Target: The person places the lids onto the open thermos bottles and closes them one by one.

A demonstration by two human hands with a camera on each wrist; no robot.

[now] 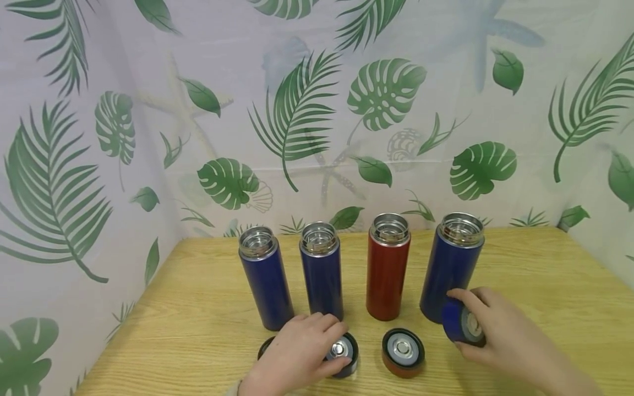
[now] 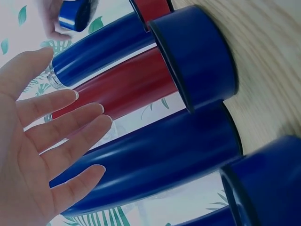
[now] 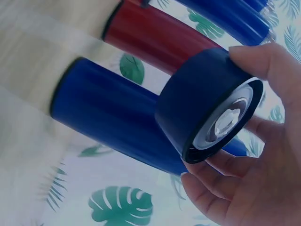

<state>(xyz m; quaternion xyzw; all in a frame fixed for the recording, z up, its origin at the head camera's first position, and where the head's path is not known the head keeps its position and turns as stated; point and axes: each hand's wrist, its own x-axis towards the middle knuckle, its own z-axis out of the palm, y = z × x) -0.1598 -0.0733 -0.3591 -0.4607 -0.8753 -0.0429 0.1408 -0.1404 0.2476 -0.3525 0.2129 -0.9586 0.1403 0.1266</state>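
Observation:
My right hand point(image 1: 510, 338) pinches a blue bottle lid point(image 3: 197, 99) between thumb and fingers, its silver inner side tipped sideways. That lid is off the table, in front of the rightmost blue bottle point(image 1: 453, 269). My left hand point(image 1: 299, 352) hovers over a second blue lid point(image 1: 351, 355) that lies inside up on the table. Its fingers point(image 2: 70, 127) are spread and relaxed in the left wrist view, with nothing in them. Another blue lid point(image 2: 270, 183) sits to its left, mostly hidden by the hand in the head view. A red lid point(image 1: 403, 352) lies inside up between the hands.
A red bottle point(image 1: 388, 275) and two more blue bottles, the left one point(image 1: 267, 286) and the middle one point(image 1: 322, 280), stand uncapped in a row behind the lids. The wooden table point(image 1: 198, 308) ends at a leaf-patterned cloth point(image 1: 317, 137) behind them.

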